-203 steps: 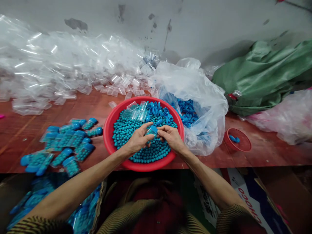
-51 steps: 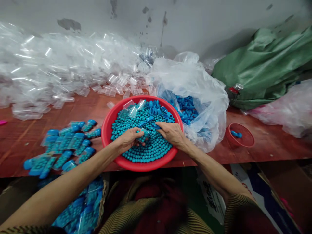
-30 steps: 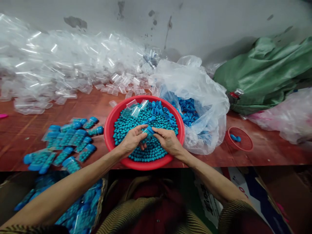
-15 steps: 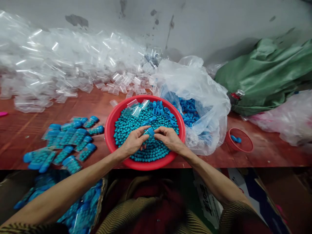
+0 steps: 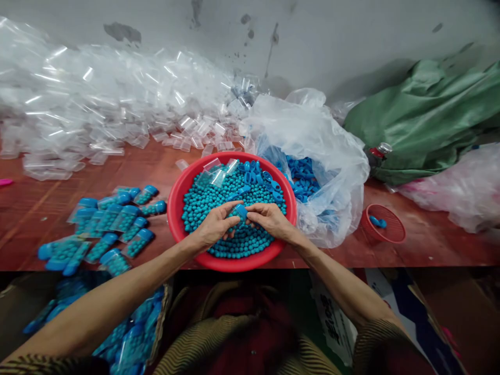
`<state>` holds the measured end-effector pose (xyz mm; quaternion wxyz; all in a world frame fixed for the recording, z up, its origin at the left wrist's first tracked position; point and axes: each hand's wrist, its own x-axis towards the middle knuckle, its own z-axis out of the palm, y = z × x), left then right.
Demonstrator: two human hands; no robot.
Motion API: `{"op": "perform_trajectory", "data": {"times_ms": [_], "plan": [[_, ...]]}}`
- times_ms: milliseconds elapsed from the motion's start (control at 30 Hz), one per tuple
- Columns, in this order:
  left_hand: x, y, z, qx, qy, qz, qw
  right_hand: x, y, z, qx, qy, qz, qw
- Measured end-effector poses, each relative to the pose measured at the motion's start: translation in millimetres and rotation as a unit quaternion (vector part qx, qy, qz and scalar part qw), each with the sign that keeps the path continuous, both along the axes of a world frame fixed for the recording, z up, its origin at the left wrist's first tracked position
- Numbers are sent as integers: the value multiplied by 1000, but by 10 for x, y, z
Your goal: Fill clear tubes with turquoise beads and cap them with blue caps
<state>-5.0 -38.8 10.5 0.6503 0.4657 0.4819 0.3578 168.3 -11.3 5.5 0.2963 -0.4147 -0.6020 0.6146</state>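
Over a red basin [image 5: 174, 200] my two hands meet at a small clear container with a blue cap [image 5: 239, 211]. My left hand [image 5: 216, 225] grips its clear body between thumb and fingers. At the cap end, my right hand [image 5: 269, 219] pinches with thumb and forefinger. Blue beads [image 5: 238, 250] fill the basin. On top of them, towards the back, lie blue caps [image 5: 253, 173] and a few empty clear containers [image 5: 219, 177]. Part of the held container is hidden by my fingers.
Left of the basin lie several filled containers [image 5: 127, 219], with more in a box [image 5: 128, 338] below the table edge. Clear empties [image 5: 97, 104] are heaped behind. To the right stand a plastic bag [image 5: 332, 151] of blue caps and a small red basket [image 5: 392, 229].
My right hand's fingers have shifted slightly and curl closer round the cap. The container stays over the basin in almost the same place.
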Motion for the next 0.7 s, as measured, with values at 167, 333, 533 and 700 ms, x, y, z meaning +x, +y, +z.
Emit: {"op": "perform_trajectory", "data": {"times_ms": [167, 333, 533, 700], "plan": [[21, 12, 34, 19, -3, 27, 999, -55, -17, -13, -22, 49, -76, 996], [0, 21, 14, 1, -33, 21, 999, -52, -24, 2, -33, 65, -69, 995], [-4, -13, 51, 17, 9, 23, 1000, -66, -61, -36, 17, 2, -71, 997], [27, -26, 61, 45, 16, 29, 998, -16, -47, 2, 99, -57, -16, 993]]}}
